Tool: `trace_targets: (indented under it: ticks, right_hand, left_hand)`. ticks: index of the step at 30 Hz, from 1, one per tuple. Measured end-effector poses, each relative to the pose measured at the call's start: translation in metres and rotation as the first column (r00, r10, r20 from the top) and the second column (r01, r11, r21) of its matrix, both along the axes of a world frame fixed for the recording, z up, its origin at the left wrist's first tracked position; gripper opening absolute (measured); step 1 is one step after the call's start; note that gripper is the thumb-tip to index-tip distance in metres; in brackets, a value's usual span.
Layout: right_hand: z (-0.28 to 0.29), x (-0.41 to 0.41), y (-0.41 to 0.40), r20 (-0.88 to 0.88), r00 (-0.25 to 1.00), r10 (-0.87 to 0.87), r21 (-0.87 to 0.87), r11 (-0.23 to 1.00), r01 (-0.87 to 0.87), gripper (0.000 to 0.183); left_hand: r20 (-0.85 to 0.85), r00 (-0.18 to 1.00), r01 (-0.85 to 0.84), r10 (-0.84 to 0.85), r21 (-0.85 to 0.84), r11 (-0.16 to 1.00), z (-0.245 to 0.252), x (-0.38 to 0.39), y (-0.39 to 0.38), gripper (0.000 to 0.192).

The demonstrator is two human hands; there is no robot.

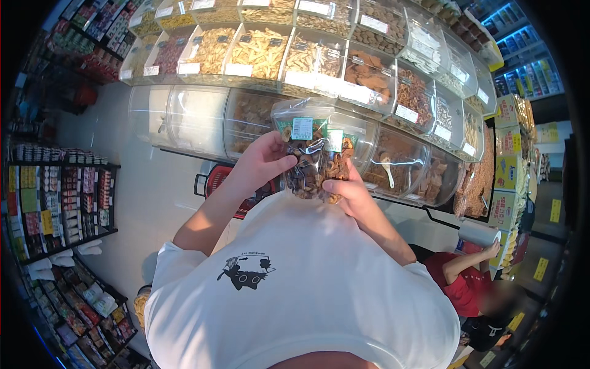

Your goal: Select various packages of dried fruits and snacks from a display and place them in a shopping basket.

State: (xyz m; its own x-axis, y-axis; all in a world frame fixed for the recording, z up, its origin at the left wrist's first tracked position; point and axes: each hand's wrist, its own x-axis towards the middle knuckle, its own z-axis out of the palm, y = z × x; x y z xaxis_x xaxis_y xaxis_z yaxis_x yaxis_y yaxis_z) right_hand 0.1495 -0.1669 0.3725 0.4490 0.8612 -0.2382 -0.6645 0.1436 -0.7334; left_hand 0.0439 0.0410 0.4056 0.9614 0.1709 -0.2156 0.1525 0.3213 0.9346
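In front of my chest I hold clear plastic bags of dried food, overlapping each other. My left hand (pixel 269 161) grips the left side of a bag of dark dried pieces (pixel 306 173), thumb on its front. My right hand (pixel 348 187) holds the lower right, where a bag of orange-brown dried pieces (pixel 340 159) shows. Both bags bear green cards and white labels with writing. Behind them stand clear bins of dried goods (pixel 258 48) in rows, and lower covered bins (pixel 392 157), one with a white scoop (pixel 388 171) on it.
A red shopping basket (pixel 216 180) sits beyond my left forearm. Stocked shelves (pixel 62 203) stand at the left. At the lower right a person in a red top (pixel 463 281) reaches to a roll of plastic bags (pixel 479 233). Stacked yellow cartons (pixel 504 170) line the right side.
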Motion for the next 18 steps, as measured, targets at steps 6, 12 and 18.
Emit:
trace_targets:
  ticks: [6,12,18]
  right_hand:
    - [-0.001,0.001,-0.014,-0.049,0.997,-0.058,-0.026,0.998,0.056,0.068]
    - [0.004,0.004,-0.004,-0.115,0.991,-0.065,-0.022,0.998,0.062,0.066]
    - [-0.003,0.009,0.004,-0.076,0.996,0.039,-0.096,0.994,-0.046,0.061]
  left_hand:
    - [-0.169,0.985,-0.018,0.019,0.005,1.0,0.015,0.006,0.004,0.035]
    - [0.1,0.942,-0.279,0.32,-0.293,0.914,-0.045,-0.024,0.065,0.044]
    - [0.053,0.741,-0.596,0.669,-0.405,0.693,-0.193,-0.122,0.14,0.033]
